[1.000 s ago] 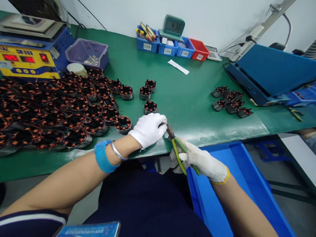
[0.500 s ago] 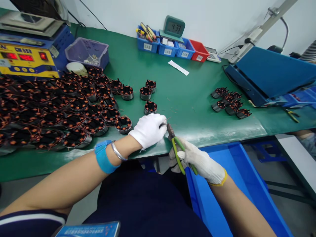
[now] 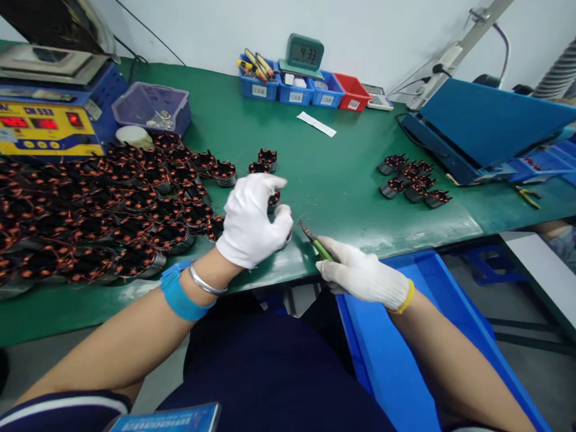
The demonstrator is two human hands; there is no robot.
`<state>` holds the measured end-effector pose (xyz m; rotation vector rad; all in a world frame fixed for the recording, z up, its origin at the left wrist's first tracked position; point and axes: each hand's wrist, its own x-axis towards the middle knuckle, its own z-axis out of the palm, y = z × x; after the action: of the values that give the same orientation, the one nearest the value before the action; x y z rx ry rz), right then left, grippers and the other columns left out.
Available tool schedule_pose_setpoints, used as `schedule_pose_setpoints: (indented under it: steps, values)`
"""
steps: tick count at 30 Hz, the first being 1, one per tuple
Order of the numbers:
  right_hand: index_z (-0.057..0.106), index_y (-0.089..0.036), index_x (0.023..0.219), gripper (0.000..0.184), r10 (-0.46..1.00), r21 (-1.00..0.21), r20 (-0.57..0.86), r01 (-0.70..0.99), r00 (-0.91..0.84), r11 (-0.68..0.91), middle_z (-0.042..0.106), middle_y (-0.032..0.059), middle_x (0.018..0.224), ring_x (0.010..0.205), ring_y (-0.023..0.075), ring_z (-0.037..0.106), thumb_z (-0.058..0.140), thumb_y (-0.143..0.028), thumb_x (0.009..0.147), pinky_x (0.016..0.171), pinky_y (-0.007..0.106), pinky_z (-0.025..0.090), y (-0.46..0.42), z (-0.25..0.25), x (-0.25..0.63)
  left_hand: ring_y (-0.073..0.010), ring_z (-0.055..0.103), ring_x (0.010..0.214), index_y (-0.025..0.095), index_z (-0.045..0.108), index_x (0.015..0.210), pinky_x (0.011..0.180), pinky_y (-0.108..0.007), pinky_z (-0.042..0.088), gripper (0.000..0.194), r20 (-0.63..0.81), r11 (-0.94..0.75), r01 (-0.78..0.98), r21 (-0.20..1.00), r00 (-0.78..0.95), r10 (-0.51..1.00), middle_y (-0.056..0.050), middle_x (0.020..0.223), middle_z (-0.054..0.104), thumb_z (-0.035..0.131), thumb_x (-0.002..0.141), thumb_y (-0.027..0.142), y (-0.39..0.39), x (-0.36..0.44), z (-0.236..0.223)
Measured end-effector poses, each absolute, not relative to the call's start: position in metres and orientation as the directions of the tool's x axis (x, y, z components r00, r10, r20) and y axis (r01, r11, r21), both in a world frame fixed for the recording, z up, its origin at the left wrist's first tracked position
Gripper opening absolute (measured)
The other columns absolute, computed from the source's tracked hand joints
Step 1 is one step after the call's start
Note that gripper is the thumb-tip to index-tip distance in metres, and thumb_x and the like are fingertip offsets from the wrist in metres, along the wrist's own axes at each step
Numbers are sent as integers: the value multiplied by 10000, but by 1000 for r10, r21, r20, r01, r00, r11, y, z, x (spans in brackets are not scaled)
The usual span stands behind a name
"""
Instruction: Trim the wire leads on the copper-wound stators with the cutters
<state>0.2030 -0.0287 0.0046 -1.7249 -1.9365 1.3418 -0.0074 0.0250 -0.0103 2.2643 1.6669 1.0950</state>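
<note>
My left hand (image 3: 254,222), in a white glove, is open, thumb and forefinger spread apart. A copper-wound core (image 3: 273,201) shows in the gap between them on the tabletop (image 3: 351,207); I cannot tell whether I am touching it. The edge of another core (image 3: 288,240) peeks out beneath my thumb. My right hand (image 3: 360,273) grips the green-handled pliers (image 3: 308,232), their tip just beside my left thumb. A crowd of wound cores (image 3: 130,201) fills the left side, and a small cluster (image 3: 414,180) sits well apart, to the right.
</note>
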Motion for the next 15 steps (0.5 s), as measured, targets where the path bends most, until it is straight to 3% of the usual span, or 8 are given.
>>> schedule_pose_setpoints:
  steps: [4, 6, 9, 12, 15]
  values:
    - [513, -248, 1357, 505, 877, -347, -424, 935, -226, 73, 672, 107, 1165, 986, 299, 643, 480, -421, 884, 835, 425, 480, -11, 19, 197, -385, 344, 1403, 162, 525, 1301, 1099, -540, 345, 496, 292, -259, 910, 324, 164, 942, -185, 1531, 362, 519, 830, 316, 34, -11, -9]
    - [509, -209, 1348, 516, 899, -180, -395, 975, -191, 128, 655, 147, 1200, 1050, 352, 628, 460, -439, 888, 831, 467, 481, -4, 20, 194, -408, 406, 1359, 163, 556, 1262, 1040, -555, 397, 447, 187, -239, 939, 248, 196, 963, -200, 1517, 380, 461, 870, 355, 36, -10, -8]
    - [505, -158, 1344, 577, 954, 12, -254, 986, -160, 169, 631, 194, 1172, 997, 385, 633, 495, -478, 865, 760, 485, 495, 2, 14, 193, -401, 612, 1119, 181, 591, 1191, 877, -530, 493, 433, 56, -211, 954, 213, 204, 977, -191, 1471, 441, 361, 913, 421, 37, -10, -3]
    - [494, -129, 1362, 730, 970, 6, -52, 972, -236, 236, 567, 223, 1254, 1067, 396, 589, 626, -537, 771, 853, 518, 471, 6, 7, 189, -362, 685, 899, 206, 638, 1045, 744, -481, 516, 427, -15, -176, 954, 241, 185, 983, -171, 1320, 582, 355, 902, 493, 40, -13, 2]
    - [559, -148, 1255, 712, 892, -151, 179, 884, -415, 442, 504, 190, 1373, 1193, 349, 516, 702, -563, 694, 1005, 467, 406, 6, 0, 175, -340, 686, 830, 232, 651, 841, 673, -427, 504, 372, -68, -203, 939, 276, 229, 971, -127, 971, 711, 395, 879, 500, 47, -18, 4]
